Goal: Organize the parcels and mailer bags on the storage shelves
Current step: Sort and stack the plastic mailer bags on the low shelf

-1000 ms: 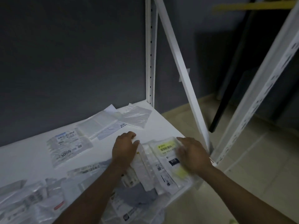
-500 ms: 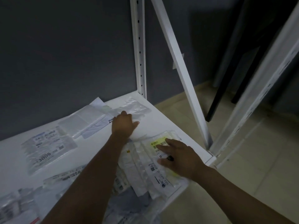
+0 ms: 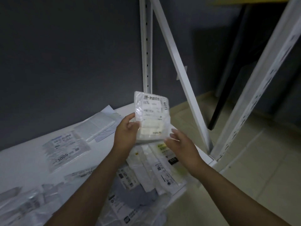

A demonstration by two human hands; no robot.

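Note:
My left hand [image 3: 126, 133] grips a clear mailer bag [image 3: 152, 116] with a white shipping label, held upright above the white shelf [image 3: 24, 162]. My right hand [image 3: 180, 144] is just below the bag's lower right corner, fingers loosely spread, fingertips near or touching its edge. Under my hands lies a pile of mailer bags [image 3: 159, 167], one with a yellow label and a black "010" tag. A bag marked "3005" [image 3: 65, 150] lies flat to the left. A clear flat bag [image 3: 97, 126] lies near the back wall.
The dark grey wall stands behind the shelf. A white perforated upright [image 3: 146, 46] and a diagonal brace [image 3: 179, 70] rise at the shelf's right end, another upright [image 3: 260, 87] further right. More bags [image 3: 24, 203] crowd the lower left. Beige floor lies to the right.
My left hand has lifted a clear labelled bag off the back of the shelf and holds it up. My right hand left the yellow-labelled bag and rose to the lifted bag.

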